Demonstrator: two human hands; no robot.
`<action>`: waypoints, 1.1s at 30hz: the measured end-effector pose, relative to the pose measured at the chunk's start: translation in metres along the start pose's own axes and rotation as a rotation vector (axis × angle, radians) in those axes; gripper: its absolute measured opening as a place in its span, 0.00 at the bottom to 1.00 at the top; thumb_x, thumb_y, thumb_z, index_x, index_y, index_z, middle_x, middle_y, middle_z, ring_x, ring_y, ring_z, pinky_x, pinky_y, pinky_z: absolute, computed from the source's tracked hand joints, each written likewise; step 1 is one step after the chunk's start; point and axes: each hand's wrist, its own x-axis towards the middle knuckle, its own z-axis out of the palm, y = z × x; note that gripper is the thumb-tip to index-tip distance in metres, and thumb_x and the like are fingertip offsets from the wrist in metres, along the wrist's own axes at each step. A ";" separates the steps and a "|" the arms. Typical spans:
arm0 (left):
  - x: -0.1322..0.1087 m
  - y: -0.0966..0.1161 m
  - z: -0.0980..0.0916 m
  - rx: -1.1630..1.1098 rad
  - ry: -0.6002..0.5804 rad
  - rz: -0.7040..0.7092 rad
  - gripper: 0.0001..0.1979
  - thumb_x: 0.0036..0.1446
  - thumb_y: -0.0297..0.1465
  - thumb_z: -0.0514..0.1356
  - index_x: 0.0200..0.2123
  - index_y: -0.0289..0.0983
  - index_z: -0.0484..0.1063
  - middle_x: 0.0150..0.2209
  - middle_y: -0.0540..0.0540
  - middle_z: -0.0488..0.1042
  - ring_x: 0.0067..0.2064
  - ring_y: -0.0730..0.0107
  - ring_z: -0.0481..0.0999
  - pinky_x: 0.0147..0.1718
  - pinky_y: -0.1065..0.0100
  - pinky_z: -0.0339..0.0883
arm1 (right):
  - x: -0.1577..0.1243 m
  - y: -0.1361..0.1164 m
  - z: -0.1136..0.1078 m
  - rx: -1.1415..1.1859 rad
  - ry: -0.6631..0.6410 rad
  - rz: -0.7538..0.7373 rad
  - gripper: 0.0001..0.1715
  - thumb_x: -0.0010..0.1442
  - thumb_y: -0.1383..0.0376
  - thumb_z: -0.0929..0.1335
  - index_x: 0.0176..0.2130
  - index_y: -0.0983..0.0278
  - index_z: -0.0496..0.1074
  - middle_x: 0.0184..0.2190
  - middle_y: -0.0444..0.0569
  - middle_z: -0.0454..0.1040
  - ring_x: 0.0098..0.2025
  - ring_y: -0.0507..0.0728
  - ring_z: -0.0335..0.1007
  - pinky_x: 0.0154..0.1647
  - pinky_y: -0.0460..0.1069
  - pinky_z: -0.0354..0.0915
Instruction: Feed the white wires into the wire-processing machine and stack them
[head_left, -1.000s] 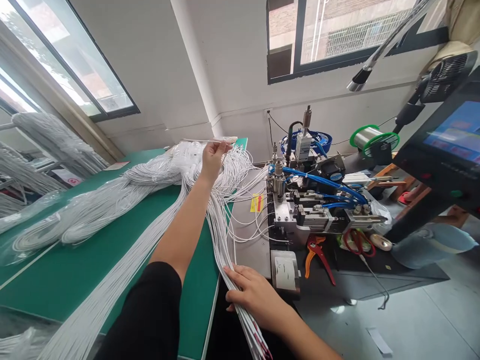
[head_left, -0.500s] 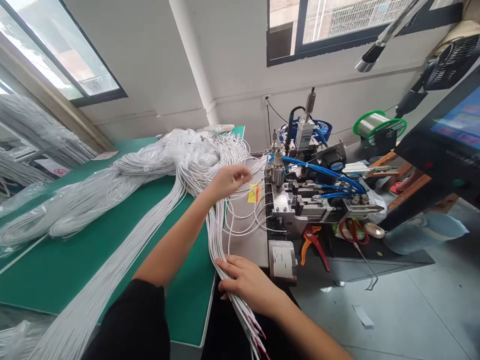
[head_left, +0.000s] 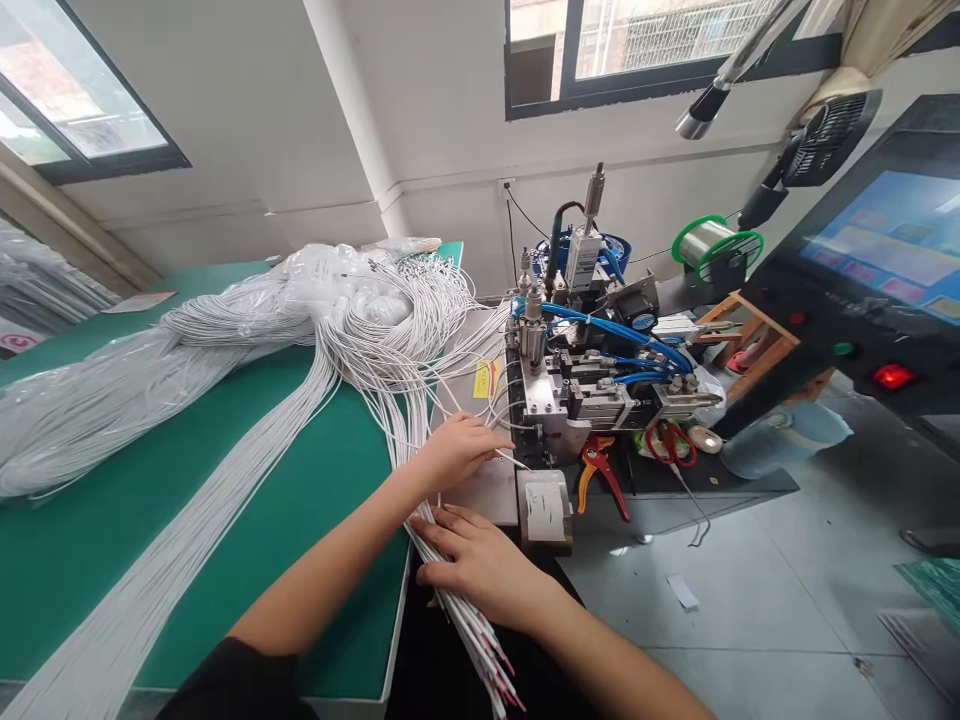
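My left hand [head_left: 463, 450] is closed in a pinch on a single white wire [head_left: 516, 461], whose end points right toward the front of the machine [head_left: 551, 400]. Just below it, my right hand [head_left: 484, 565] wraps around a thick bundle of white wires [head_left: 480, 645]. The bundle's lower ends show red and white tips and hang past the table edge. Above my hands, the wires run up to a large coiled pile of white wires [head_left: 405, 330] on the green table [head_left: 315, 540]. Part of the bundle is hidden under my fingers.
Plastic-wrapped wire bundles [head_left: 135, 390] lie along the left. Right of my hands are a labelled block [head_left: 546, 510], an orange-and-red cutter [head_left: 602, 478] and red-handled scissors [head_left: 670, 442]. Farther right stand a wire spool [head_left: 716, 248], a control screen [head_left: 892, 240] and a clear bin [head_left: 787, 440].
My left hand has come down and slightly right, and a wire now sticks out of its fingers. My right hand stays around the bundle. The view has turned somewhat to the right.
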 end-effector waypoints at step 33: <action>0.017 0.023 0.032 -0.010 0.385 -0.057 0.12 0.66 0.30 0.52 0.43 0.38 0.76 0.28 0.49 0.78 0.29 0.73 0.76 0.29 0.70 0.64 | -0.051 0.045 -0.061 0.490 0.825 1.025 0.17 0.57 0.53 0.69 0.35 0.64 0.76 0.30 0.49 0.76 0.28 0.54 0.69 0.29 0.47 0.66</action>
